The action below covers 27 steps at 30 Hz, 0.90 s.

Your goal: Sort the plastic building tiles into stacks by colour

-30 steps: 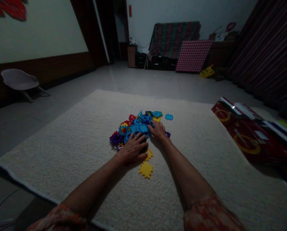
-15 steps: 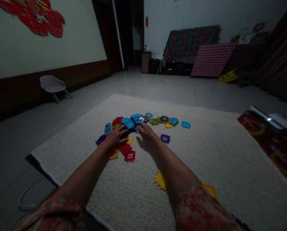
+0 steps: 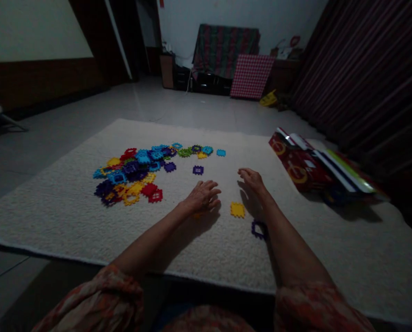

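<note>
"Left hand (image 3: 203, 197)?"
"Slightly spread at the fingers, over a mostly hidden yellow piece (image 3: 197, 215)."
"Right hand (image 3: 252, 179)?"
"Loosely curled; impossible to tell if gripping."
"Between, slightly nearer?"
"A yellow tile (image 3: 238, 210), flat on the mat (image 3: 71, 221), roughly square, without clear long axis, edges facing near, far and sideways."
"Beyond?"
"Purple frame (image 3: 258, 229) by the right forearm; mixed heap (image 3: 133, 168) leftward."
</note>
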Tool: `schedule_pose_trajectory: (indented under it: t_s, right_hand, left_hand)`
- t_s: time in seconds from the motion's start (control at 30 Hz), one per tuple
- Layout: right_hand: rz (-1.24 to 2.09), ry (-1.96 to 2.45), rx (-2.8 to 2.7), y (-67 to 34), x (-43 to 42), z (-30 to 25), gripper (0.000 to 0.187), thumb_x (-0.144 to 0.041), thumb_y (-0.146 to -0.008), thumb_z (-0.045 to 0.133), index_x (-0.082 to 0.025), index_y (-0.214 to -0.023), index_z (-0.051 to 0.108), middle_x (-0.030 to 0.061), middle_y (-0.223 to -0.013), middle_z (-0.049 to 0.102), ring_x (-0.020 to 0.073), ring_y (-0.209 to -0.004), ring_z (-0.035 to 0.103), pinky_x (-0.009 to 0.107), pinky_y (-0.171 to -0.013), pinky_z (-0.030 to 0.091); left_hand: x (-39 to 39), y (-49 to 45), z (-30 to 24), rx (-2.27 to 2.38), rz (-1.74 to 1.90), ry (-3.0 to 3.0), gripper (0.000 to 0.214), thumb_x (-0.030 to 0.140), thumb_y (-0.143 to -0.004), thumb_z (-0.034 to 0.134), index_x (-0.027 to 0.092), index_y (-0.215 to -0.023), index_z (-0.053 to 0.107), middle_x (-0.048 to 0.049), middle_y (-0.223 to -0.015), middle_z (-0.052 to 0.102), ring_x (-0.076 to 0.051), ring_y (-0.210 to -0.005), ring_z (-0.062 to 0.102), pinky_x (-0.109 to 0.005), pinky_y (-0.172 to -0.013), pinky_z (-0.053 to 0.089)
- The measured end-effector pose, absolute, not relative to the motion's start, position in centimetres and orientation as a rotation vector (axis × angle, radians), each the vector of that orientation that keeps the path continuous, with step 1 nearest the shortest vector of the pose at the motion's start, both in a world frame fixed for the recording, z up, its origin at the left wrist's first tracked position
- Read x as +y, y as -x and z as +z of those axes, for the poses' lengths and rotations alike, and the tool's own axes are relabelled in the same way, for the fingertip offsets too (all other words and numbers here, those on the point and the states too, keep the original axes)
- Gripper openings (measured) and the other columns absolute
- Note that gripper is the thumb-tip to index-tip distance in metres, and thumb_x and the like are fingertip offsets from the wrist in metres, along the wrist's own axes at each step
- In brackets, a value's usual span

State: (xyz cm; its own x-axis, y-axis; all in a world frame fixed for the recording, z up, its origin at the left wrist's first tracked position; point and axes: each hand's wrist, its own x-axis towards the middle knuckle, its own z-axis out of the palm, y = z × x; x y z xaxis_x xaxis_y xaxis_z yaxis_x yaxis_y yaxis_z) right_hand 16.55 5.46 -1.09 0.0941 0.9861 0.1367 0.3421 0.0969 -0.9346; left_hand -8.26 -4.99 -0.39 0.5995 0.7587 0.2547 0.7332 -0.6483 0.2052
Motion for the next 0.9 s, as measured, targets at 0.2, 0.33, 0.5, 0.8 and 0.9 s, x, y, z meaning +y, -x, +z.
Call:
schedule_pose_trajectory:
  t_s: [0.2,0.33,0.5,0.8,0.9]
  right_hand:
    - [0.878,1.389,-1.056,-22.0,-1.7,-4.1,0.034,-0.045,-0.073,0.061,-0.017,-0.091,0.069,0.0056,-0.086,0.073,0.0137,-0.069,0.065,0.023,-0.059,0.049]
    - [0.882,1.279,-0.857,-23.1,-3.4,-5.1,0.038,-0.051,-0.074,0.057,-0.018,-0.094,0.063,0.0052,-0.087,0.072,0.0137,-0.073,0.068,0.023,-0.060,0.051]
    - [0.906,1.187,-0.739,-23.5,-3.5,-5.4,0.035,-0.049,-0.073,0.058,-0.020,-0.092,0.061,0.0032,-0.081,0.072,0.0138,-0.071,0.068,0.023,-0.060,0.052]
    - [0.853,1.228,-0.845,-22.6,-3.3,-6.1,0.030,-0.044,-0.071,0.059,-0.018,-0.085,0.064,0.0019,-0.076,0.070,0.0134,-0.067,0.065,0.024,-0.059,0.052]
    - [0.816,1.272,-0.911,-22.5,-3.4,-6.3,0.034,-0.044,-0.072,0.054,-0.017,-0.089,0.066,0.0029,-0.078,0.070,0.0138,-0.069,0.065,0.026,-0.063,0.053]
  left_hand:
    - [-7.8,-0.9,-1.1,1.050,0.433,-2.675,0.054,0.053,-0.092,0.057,0.021,-0.135,0.057,-0.0143,-0.145,0.053,-0.028,-0.132,0.049,-0.044,-0.105,0.042]
    - [-9.7,-5.4,-2.3,1.126,0.376,-2.655,0.066,0.066,-0.085,0.057,0.028,-0.138,0.054,-0.0113,-0.145,0.051,-0.034,-0.130,0.046,-0.054,-0.100,0.041]
    - [-10.2,-4.3,-3.0,1.204,0.410,-2.672,0.046,0.056,-0.088,0.056,0.023,-0.119,0.065,-0.0094,-0.128,0.061,-0.030,-0.125,0.047,-0.049,-0.097,0.040]
    - [-10.9,11.1,-3.8,1.867,0.622,-2.486,0.038,0.039,-0.088,0.057,0.020,-0.121,0.062,-0.0121,-0.135,0.061,-0.029,-0.130,0.048,-0.049,-0.104,0.037]
    - [-10.9,11.5,-4.1,1.909,0.623,-2.485,0.037,0.039,-0.089,0.056,0.020,-0.121,0.061,-0.0124,-0.133,0.062,-0.028,-0.129,0.050,-0.048,-0.104,0.037]
